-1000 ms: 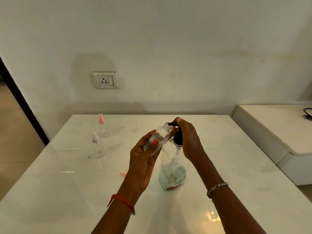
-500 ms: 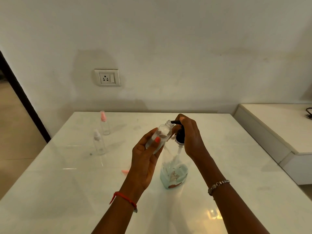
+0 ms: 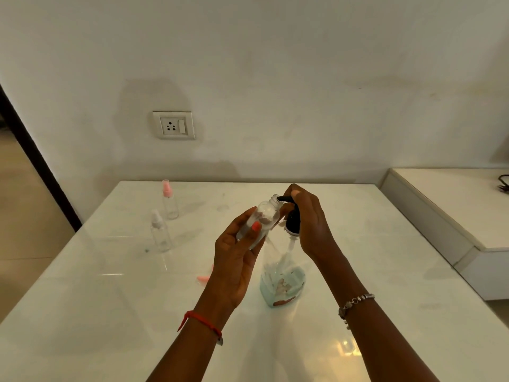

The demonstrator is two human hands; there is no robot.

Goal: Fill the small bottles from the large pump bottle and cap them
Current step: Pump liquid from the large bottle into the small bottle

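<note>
My left hand (image 3: 237, 257) holds a small clear bottle (image 3: 261, 219), uncapped and tilted, with its open neck right at the black nozzle. The large pump bottle (image 3: 283, 282) stands on the white table (image 3: 110, 312), clear with a little blue liquid at the bottom. Over its black pump head (image 3: 292, 221) my right hand (image 3: 311, 224) is closed, fingers on top. Part of a pink cap (image 3: 204, 278) lies on the table, half hidden behind my left hand.
Two small capped bottles stand at the back left: one with a pink cap (image 3: 168, 199), one with a white cap (image 3: 159, 230). A lower white ledge (image 3: 451, 205) runs along the right. A wall socket (image 3: 174, 124) sits above the table's far edge.
The view has shifted slightly; both hands keep their hold, and the pump head seems to sit a little higher than a second ago.
</note>
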